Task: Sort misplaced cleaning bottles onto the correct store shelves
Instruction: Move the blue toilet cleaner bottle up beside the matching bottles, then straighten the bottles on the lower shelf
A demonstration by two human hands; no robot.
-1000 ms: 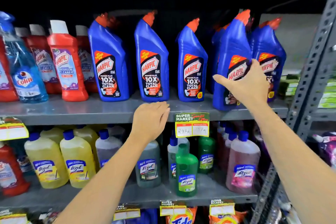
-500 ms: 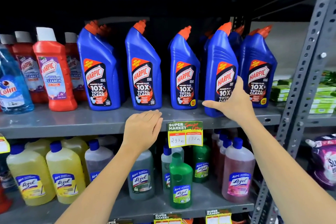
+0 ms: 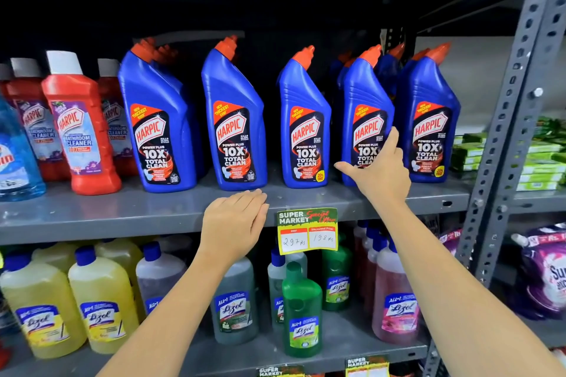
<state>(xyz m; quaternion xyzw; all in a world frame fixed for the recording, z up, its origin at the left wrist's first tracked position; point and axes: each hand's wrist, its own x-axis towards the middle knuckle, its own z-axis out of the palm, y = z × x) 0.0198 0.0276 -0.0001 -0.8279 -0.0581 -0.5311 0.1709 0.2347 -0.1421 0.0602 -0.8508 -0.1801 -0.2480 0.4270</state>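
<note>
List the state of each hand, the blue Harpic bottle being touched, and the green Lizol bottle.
Left hand: open, flat on the grey metal shelf edge.
Right hand: open, spread on the bottle.
Fourth blue Harpic bottle with orange cap: upright, capped.
Green Lizol bottle: upright, capped, lower shelf.

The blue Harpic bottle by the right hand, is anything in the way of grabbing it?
No. The right hand already rests on the front of that blue Harpic bottle, with nothing between them. Neighbouring bottles stand close on both sides.

Grey metal shelving [image 3: 128,217], perforated upright [image 3: 517,119], dark recess
</note>
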